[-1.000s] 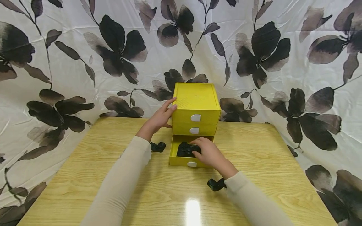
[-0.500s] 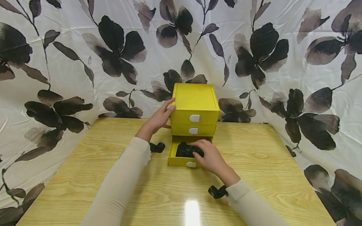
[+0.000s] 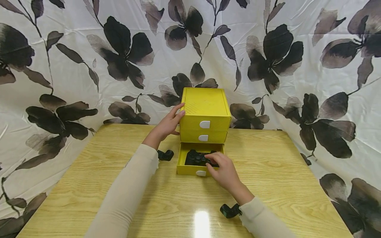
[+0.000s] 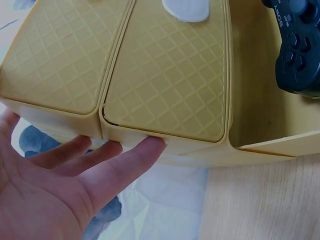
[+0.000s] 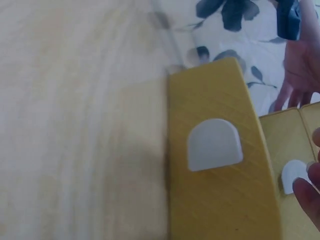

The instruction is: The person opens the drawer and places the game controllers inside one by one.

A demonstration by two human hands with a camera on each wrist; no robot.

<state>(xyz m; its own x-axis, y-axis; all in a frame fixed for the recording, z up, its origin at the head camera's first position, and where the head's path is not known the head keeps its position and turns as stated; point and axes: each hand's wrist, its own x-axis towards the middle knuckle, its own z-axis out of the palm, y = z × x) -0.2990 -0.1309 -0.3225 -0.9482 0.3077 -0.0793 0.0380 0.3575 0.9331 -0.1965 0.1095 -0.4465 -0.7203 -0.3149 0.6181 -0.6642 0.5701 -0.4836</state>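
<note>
Your left hand lies flat-fingered against the left side of the yellow drawer box, straight fingers pressing, nothing gripped. The bottom drawer stands pulled out on the tabletop. A black game controller lies inside it. Your right hand rests at the drawer's front right, fingers loosely bent over the controller's right end; can't tell if that grip is closed on it.
</note>
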